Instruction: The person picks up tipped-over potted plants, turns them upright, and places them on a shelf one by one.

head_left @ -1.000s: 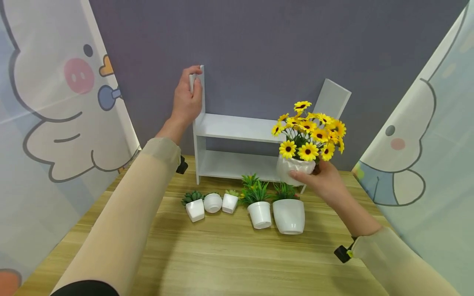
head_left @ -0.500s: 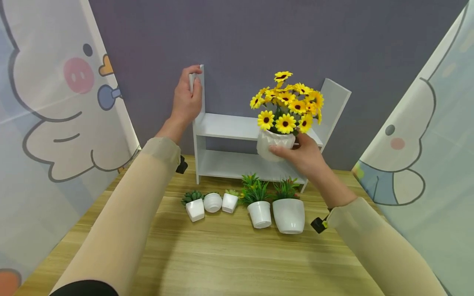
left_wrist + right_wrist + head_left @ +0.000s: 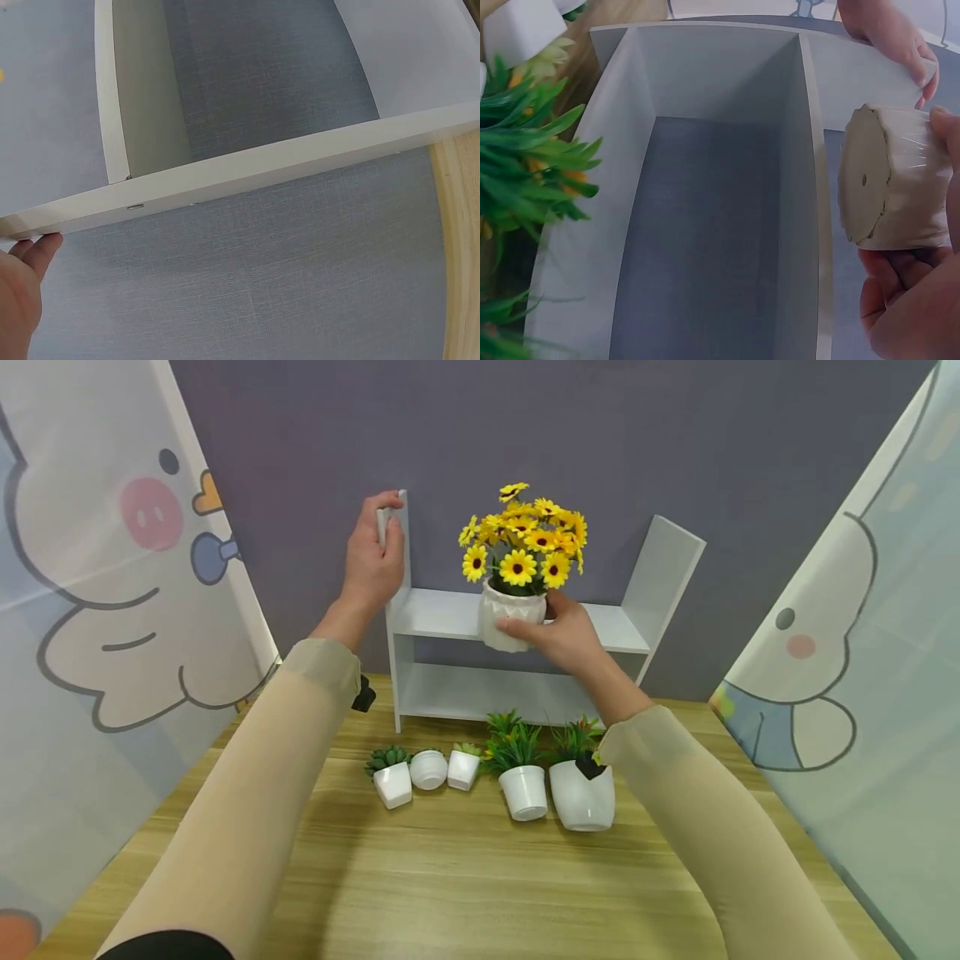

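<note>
My left hand grips the top of the left side panel of a small white shelf, thumb in front and fingers around the edge. In the left wrist view, the fingertips lie against that panel. With my right hand I hold a white textured pot of yellow artificial sunflowers, upright in front of the upper shelf board. The right wrist view shows the pot's underside, with the thumb on one side and curled fingers on the other. The flowers are out of that view.
Before the shelf on the wooden table lie three small potted succulents, a white pot with green leaves and a larger white planter. A grey wall stands behind, with printed cartoon curtains on both sides.
My right hand has carried the sunflower pot left and upward, from the shelf's right end to near its middle. My left hand keeps its grip on the side panel.
</note>
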Demonstrator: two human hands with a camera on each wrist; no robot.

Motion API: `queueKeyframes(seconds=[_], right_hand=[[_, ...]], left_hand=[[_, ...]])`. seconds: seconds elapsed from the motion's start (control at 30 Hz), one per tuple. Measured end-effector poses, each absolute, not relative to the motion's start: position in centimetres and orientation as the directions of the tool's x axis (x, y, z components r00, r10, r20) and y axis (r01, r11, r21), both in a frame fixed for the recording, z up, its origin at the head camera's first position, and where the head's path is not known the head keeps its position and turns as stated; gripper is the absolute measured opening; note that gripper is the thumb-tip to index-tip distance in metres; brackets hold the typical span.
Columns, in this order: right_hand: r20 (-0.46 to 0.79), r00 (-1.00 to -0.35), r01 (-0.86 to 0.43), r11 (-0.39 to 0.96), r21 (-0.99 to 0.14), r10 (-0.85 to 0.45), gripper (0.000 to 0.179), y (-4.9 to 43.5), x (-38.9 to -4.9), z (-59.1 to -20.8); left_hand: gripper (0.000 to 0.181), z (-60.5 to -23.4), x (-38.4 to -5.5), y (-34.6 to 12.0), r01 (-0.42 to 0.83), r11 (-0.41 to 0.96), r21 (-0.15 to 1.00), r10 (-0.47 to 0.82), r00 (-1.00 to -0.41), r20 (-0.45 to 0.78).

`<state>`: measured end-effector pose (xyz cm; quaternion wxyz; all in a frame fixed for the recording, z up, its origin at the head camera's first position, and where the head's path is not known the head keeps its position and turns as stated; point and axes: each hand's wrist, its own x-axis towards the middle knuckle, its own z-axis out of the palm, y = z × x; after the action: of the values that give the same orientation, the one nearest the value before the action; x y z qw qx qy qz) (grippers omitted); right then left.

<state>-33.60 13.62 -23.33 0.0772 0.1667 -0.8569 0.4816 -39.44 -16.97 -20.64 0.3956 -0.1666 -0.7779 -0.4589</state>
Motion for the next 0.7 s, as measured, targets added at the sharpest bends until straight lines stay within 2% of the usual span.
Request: queueKeyframes(seconds=[0.2,0.7], right_hand=[[0.307,-0.912,-0.398,0.401,-0.825,-0.273,0.076,14.0,-34.0,-23.1],[0.279,-0.919,-0.38,0.446,-0.81,-0.277,0.079,10.0,-35.2,-22.4]], left_hand=[[0.038,-20.2,-37.8,-14.8,0.594,0.571,0.567,-0.105,-0.631,0.768],[0.039,-20.2,-37.4,-14.9,0.573,0.595,0.563,-0.094,-0.646,0.758]])
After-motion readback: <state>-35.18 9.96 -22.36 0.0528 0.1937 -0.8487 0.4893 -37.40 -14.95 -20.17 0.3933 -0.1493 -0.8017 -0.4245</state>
